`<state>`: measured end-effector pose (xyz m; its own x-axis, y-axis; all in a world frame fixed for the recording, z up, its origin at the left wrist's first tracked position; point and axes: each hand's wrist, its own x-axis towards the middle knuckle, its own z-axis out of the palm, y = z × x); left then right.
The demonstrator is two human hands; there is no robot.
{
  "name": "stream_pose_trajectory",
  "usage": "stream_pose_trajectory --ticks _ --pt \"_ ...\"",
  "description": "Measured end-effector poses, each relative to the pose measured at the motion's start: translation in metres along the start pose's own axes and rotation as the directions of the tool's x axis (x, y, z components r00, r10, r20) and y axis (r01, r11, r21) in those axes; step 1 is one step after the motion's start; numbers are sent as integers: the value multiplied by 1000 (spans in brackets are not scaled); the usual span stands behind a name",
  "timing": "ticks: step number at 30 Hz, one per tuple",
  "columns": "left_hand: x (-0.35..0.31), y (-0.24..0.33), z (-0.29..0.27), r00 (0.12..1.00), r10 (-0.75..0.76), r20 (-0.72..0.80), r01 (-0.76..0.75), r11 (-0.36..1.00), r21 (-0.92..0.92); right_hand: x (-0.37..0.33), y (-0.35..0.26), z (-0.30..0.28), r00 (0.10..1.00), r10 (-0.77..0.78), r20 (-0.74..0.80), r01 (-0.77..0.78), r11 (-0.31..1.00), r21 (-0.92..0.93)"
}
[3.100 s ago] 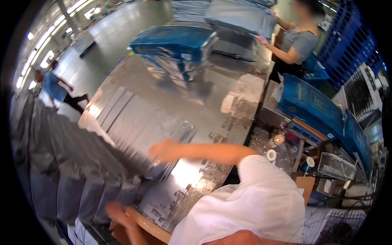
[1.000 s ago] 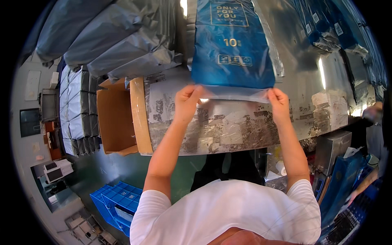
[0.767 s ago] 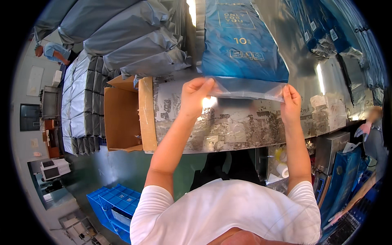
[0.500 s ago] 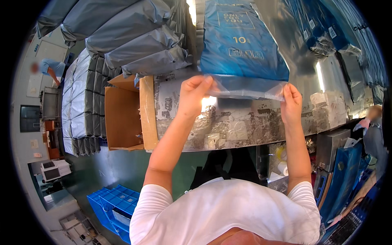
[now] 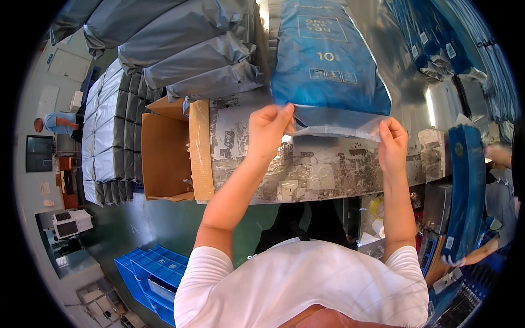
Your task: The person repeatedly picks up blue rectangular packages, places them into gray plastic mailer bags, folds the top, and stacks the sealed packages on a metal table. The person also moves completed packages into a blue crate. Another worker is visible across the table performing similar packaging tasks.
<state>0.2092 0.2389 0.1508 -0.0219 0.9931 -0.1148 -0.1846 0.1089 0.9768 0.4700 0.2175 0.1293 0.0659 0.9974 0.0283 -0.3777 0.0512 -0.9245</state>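
Observation:
A long blue plastic bag [image 5: 328, 60] with pale printing lies on the metal worktable, its clear end toward me. My left hand [image 5: 270, 128] pinches the left corner of that clear end between thumb and fingers. At the opposite corner my right hand [image 5: 392, 138] is closed on the film in the same way. Between them the transparent strip is stretched flat, just above the table's near part. The bag's far end runs out of view at the top.
Grey wrapped bundles [image 5: 191, 49] are piled at the left, near an open cardboard box [image 5: 167, 156]. More blue bags [image 5: 432, 44] lie at the right. A co-worker's hand [image 5: 456, 261] holds another blue bag [image 5: 465, 191] at the right. Blue crates [image 5: 150, 276] stand on the floor.
Both my hands and the bag's clear end have shifted slightly right and toward me. At the right, the co-worker's blue bag has been raised beside the table. A distant person at the left has moved.

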Motion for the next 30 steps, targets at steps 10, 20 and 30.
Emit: stream_pose_trajectory --ticks 10,20,30 --pt "-97 -38 -53 962 60 265 -166 903 397 -28 69 -81 765 587 264 -640 735 222" --pt "-264 87 -58 591 534 604 -803 325 499 -97 136 60 578 635 513 -816 446 367" --pt "-576 43 -126 475 879 -50 -199 162 967 -231 147 202 333 545 770 -862 507 14"
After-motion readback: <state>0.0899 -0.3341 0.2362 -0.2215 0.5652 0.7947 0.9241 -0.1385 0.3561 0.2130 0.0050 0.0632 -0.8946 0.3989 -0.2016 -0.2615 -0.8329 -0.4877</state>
